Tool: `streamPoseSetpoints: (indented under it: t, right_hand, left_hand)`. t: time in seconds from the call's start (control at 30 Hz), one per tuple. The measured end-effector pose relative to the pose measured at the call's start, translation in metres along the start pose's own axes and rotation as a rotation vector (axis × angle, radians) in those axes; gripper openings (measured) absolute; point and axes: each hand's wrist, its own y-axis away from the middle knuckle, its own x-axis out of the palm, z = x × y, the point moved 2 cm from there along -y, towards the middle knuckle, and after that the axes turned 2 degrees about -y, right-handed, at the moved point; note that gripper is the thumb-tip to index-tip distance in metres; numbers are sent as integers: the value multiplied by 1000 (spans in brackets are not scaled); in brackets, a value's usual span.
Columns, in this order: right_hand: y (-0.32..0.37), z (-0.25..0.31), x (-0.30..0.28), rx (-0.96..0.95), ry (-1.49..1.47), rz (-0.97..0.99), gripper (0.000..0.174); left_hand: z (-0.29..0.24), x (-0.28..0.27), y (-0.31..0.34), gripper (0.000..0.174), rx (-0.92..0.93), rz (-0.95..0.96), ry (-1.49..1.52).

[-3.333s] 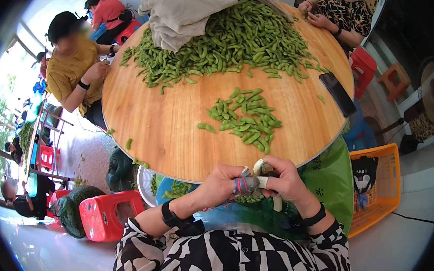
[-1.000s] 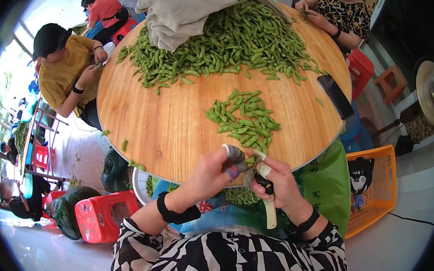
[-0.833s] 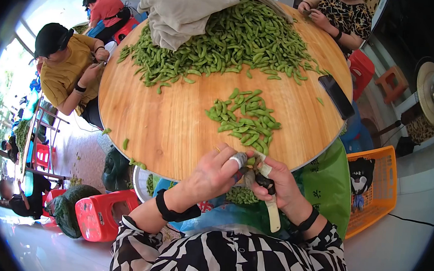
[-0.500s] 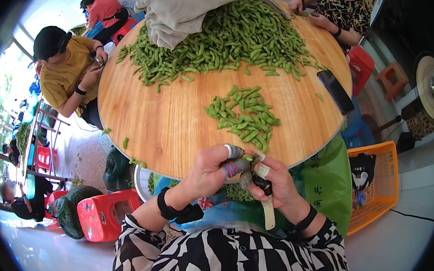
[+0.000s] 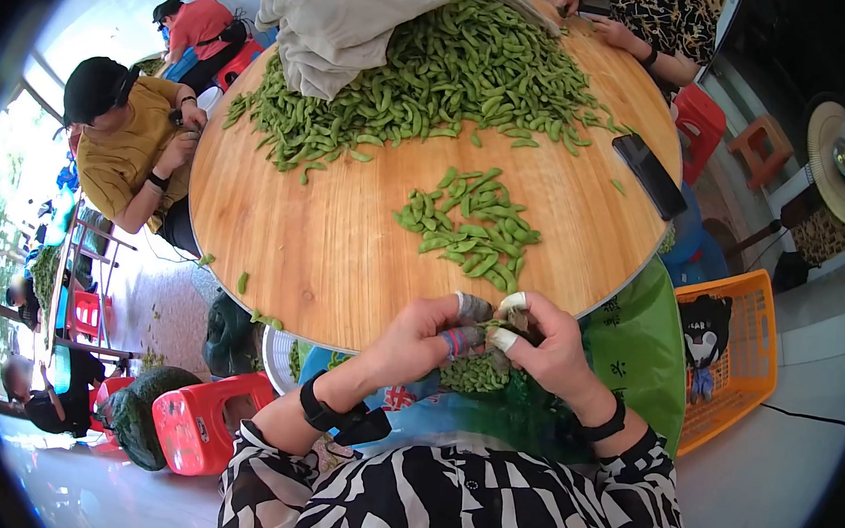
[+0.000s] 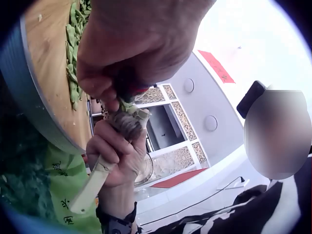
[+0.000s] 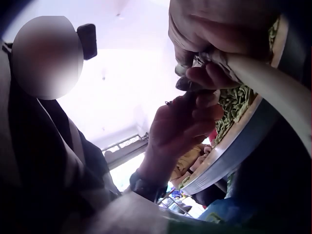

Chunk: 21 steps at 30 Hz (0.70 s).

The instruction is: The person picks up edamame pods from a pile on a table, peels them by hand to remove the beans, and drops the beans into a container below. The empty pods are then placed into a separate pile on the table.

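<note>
My left hand (image 5: 408, 341) and right hand (image 5: 557, 355) meet just off the table's near edge, fingertips close together. Grey and striped wraps cover left fingertips; pale wraps cover right ones. Between the left thumb and index finger is pinched a green bean pod (image 6: 127, 107), mostly hidden by the fingers. In the left wrist view, my right hand grips a tool with a long cream handle (image 6: 92, 187), its working end concealed. A small group of green pods (image 5: 473, 224) lies on the round wooden table (image 5: 318, 238), beyond the hands.
A large pod heap (image 5: 463, 73), partly under a beige cloth (image 5: 345, 27), covers the table's far side. A phone (image 5: 648, 176) lies at right. Below the hands are small green beans (image 5: 474, 372). An orange crate (image 5: 740, 366) and red stool (image 5: 210, 420) flank me. Others sit around.
The right hand has turned, so the cream handle that pointed down toward me no longer shows in the head view. Both hands stay together near the table edge.
</note>
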Motion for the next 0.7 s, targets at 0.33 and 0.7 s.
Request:
streamPoseSetpoints:
  t: [0.33,0.7]
  right_hand:
    - [8,12,4,-361,651,-98,19]
    - [10,1,9,51,87,74,14]
  left_hand:
    - [18,-1,-2,32,118,-228,-132]
    - [11,14,12,25,51,-137,296]
